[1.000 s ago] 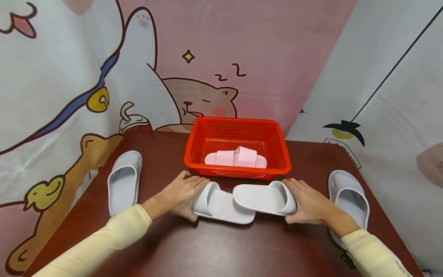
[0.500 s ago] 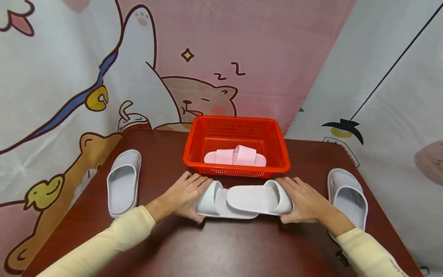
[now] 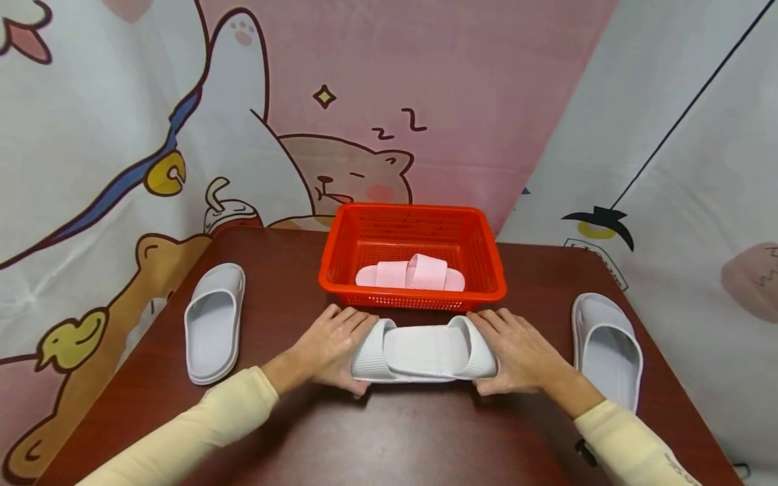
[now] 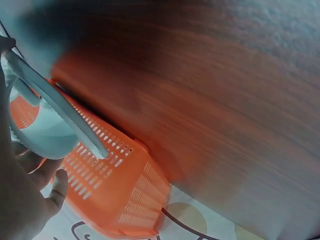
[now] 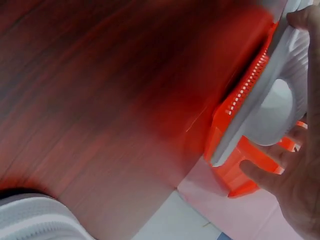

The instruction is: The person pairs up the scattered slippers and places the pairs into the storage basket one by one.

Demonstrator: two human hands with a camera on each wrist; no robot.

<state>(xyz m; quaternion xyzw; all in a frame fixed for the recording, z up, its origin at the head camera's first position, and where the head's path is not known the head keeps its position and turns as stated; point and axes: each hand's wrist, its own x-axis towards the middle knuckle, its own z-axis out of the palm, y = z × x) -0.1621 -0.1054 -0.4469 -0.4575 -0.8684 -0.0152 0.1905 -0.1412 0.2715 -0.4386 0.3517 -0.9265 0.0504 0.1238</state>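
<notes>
Two white slides overlapped between both hands

Take the overlapped slides as the centre of a clock face in the head view, with 12 on the far side. The left hand [image 3: 340, 347], on the 9 o'clock side, grasps the left white slide [image 3: 369, 356] by its toe end, fingers along the far edge and thumb at the near edge. The right hand [image 3: 515, 347], on the 3 o'clock side, grips the right white slide [image 3: 428, 351] the same way. The right slide's footbed lies over the left one's and reaches the mouth of its ribbed strap, the toe ends pointing to 9 and 3.

Just beyond them, at 12 o'clock, stands a red perforated plastic basket [image 3: 413, 297] with a pair of pink slides [image 3: 392, 275] inside. A pale grey clog [image 3: 213, 331] lies on the dark wooden table [image 3: 395, 439] at 9 o'clock, well apart; a second grey clog [image 3: 610, 354] lies at 3, partly behind the cream right sleeve [image 3: 632, 445]. A cartoon-printed cloth [image 3: 425, 67] hangs behind, its sleeping bear [image 3: 358, 162] at 11.
</notes>
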